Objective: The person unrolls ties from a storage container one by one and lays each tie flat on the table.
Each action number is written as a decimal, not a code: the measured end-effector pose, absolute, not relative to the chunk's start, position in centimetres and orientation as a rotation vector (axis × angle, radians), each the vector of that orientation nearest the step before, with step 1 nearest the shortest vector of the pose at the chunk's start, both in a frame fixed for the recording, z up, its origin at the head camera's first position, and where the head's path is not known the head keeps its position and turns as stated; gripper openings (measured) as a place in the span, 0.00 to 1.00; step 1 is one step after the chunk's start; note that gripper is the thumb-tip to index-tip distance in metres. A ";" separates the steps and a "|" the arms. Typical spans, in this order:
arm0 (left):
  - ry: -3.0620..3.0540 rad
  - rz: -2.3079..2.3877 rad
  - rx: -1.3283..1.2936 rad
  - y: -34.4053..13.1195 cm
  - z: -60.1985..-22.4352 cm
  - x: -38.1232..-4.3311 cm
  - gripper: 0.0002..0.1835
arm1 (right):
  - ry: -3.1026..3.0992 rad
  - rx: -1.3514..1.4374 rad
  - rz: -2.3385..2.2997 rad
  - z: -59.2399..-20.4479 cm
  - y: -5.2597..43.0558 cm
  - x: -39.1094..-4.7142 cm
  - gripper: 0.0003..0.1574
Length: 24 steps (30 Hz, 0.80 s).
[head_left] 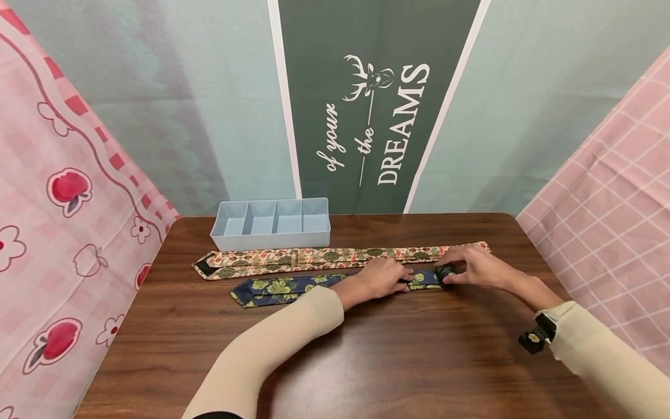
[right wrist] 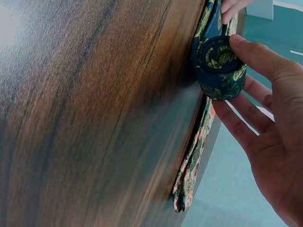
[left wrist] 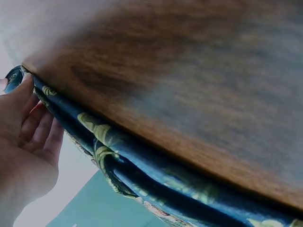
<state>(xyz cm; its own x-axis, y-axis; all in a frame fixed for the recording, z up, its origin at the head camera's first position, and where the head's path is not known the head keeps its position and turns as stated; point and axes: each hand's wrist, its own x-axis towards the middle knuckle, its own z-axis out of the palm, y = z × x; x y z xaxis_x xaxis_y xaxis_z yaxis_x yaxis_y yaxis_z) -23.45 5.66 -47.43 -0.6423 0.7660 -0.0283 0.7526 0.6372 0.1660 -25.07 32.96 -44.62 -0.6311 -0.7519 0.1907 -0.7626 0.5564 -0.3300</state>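
Note:
A navy necktie with yellow-green flowers (head_left: pixel 298 286) lies lengthwise on the table, its right end wound into a coil (right wrist: pixel 220 59). My right hand (head_left: pixel 478 266) grips this coil, thumb on its near side and fingers around the back. The left hand (head_left: pixel 379 278) rests on the flat part of the same tie, just left of the coil. In the left wrist view, its fingers (left wrist: pixel 40 125) look fairly straight beside the tie's edge. Behind lies a cream patterned necktie (head_left: pixel 262 262), stretched out flat, its right end partly hidden by my right hand.
A light blue box with several compartments (head_left: pixel 269 240) stands at the back left of the brown wooden table (head_left: pixel 398 355). Cloth hangings (head_left: pixel 241 105) enclose the back and both sides. A dark device is strapped to my right wrist (head_left: pixel 539 333).

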 end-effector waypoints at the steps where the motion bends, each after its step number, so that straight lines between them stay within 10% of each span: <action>1: 2.755 0.209 1.289 5.6 -47.4 -23.5 0.21 | -2.725 1.363 0.604 -44.6 33.0 -25.1 0.20; 24: 2.761 0.228 1.266 4.9 -47.2 -22.9 0.22 | -2.770 1.244 0.675 -45.0 34.1 -25.3 0.19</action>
<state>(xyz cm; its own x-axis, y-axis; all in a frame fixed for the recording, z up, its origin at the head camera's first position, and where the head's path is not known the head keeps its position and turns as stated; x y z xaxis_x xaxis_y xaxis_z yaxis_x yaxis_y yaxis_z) -22.88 4.85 -47.21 -0.6507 0.7590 -0.0245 0.7447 0.6440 0.1751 -25.30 34.10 -45.00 -0.6798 -0.7053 0.2014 -0.7188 0.5860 -0.3741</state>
